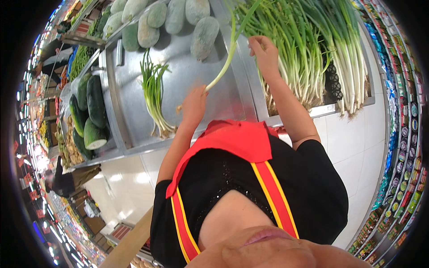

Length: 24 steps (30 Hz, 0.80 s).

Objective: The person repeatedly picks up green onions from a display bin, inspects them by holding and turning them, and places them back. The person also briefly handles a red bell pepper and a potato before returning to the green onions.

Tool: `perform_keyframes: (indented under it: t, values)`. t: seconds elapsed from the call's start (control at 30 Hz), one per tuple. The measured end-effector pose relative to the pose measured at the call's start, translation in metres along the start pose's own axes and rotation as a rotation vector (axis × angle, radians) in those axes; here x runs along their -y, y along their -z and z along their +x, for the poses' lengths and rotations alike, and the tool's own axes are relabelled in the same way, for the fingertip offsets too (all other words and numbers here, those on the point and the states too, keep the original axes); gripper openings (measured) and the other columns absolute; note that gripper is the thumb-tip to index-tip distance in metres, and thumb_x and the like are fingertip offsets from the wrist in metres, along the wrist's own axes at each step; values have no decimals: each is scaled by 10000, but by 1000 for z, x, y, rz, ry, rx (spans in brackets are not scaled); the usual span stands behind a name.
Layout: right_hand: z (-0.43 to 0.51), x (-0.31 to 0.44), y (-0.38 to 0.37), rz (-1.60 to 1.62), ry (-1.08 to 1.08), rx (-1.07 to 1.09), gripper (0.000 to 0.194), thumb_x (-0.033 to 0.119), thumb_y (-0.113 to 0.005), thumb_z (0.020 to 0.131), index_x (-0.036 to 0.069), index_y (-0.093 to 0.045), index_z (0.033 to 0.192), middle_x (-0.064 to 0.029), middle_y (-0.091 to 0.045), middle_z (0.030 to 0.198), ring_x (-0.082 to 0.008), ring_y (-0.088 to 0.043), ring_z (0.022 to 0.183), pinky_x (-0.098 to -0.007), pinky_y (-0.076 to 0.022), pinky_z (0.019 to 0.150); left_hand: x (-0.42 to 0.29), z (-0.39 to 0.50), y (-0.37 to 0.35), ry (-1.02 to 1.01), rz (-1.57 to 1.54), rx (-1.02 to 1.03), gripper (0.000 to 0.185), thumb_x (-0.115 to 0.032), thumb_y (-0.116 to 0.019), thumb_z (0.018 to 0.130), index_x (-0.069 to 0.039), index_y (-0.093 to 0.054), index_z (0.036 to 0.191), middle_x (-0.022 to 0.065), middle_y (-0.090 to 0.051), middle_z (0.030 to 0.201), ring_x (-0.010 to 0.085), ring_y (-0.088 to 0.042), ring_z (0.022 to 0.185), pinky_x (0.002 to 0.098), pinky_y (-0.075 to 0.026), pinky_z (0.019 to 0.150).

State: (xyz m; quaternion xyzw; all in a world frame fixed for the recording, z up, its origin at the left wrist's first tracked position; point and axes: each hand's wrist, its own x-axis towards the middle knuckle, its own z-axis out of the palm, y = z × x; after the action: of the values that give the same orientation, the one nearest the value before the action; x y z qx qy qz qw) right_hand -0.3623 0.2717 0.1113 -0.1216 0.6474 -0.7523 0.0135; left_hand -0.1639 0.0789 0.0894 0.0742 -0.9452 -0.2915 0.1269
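My left hand [194, 103] is closed on the lower stalk of a long green onion [225, 68], whose green leaves reach up past the top edge; the hand is slightly blurred. To its left a small bunch of green onions [153, 97] lies on the metal counter [130, 85], roots toward me. My right hand [263, 50] is raised beside the onion leaves with its fingers bent; whether it pinches anything is unclear. Under and beyond it lies a heap of green onions [298, 73], and further right thicker, white-stemmed leeks or large scallions [350, 75].
Wax gourds [205, 37] sit at the counter's far side, and dark green gourds [95, 100] at the left with one cut piece [95, 134]. A raised metal divider [249, 80] separates the onion bin. Packed shelves [399, 134] stand right. Other people [62, 182] are at the far left.
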Motion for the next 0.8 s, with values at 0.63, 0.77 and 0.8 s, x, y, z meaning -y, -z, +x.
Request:
perform_keyframes:
  t: [0.63,0.77,0.8]
  values:
    - [98,12,79,-1013,876,267,406,-75,-520,756,53,-603,1132,-79,-575,1096,-288,-533,1064,-376,-477,877,3,-44,59,-62,30,44,194,-31,-578,847,-37,-603,1039,146,-586,813,354,-569,736,420,-446,636]
    - [91,11,80,-950,762,337,286,-69,-521,787,32,-607,1040,-92,-564,1001,-298,-535,1002,-375,-472,840,3,-51,74,-75,69,19,202,-23,-598,834,-48,-610,1033,137,-589,806,338,-571,728,407,-445,628]
    - [89,9,80,-914,731,350,246,-64,-520,804,27,-603,1017,-96,-558,975,-299,-534,982,-369,-471,823,3,-52,77,-74,76,23,203,-24,-604,831,-49,-611,1032,135,-588,802,333,-571,725,404,-444,627]
